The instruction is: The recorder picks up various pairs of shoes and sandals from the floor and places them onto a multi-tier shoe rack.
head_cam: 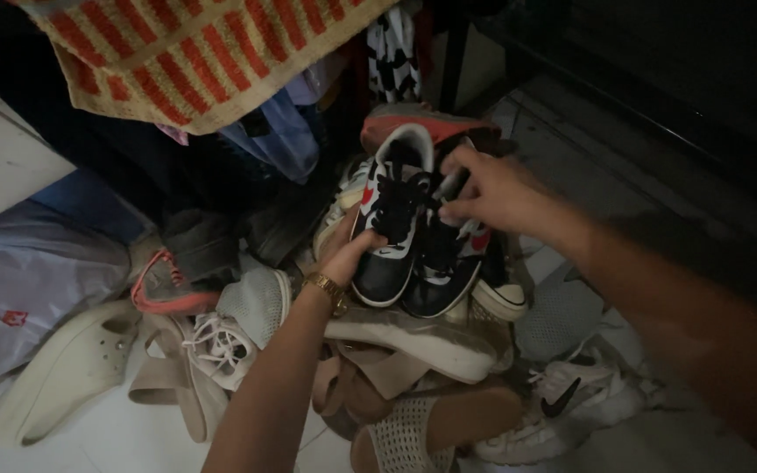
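Dim room, pale tiled floor [116,438] heaped with shoes; red-checked woven cloth [194,52] hangs far left. Left hand [348,254], gold watch [328,289] at wrist, fingers curled under black-and-white sneaker [389,236] atop pile centre. Right hand [488,191] reaches in from right, fingertips pinching second black sneaker [445,271] just beside it. White slip-on [63,372] lies near left.

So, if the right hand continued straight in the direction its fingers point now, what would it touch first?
The right hand points leftward and already rests on the right black-and-white sneaker. Going on, it would probably meet the black laces of the left black-and-white sneaker first, though depth is unclear.
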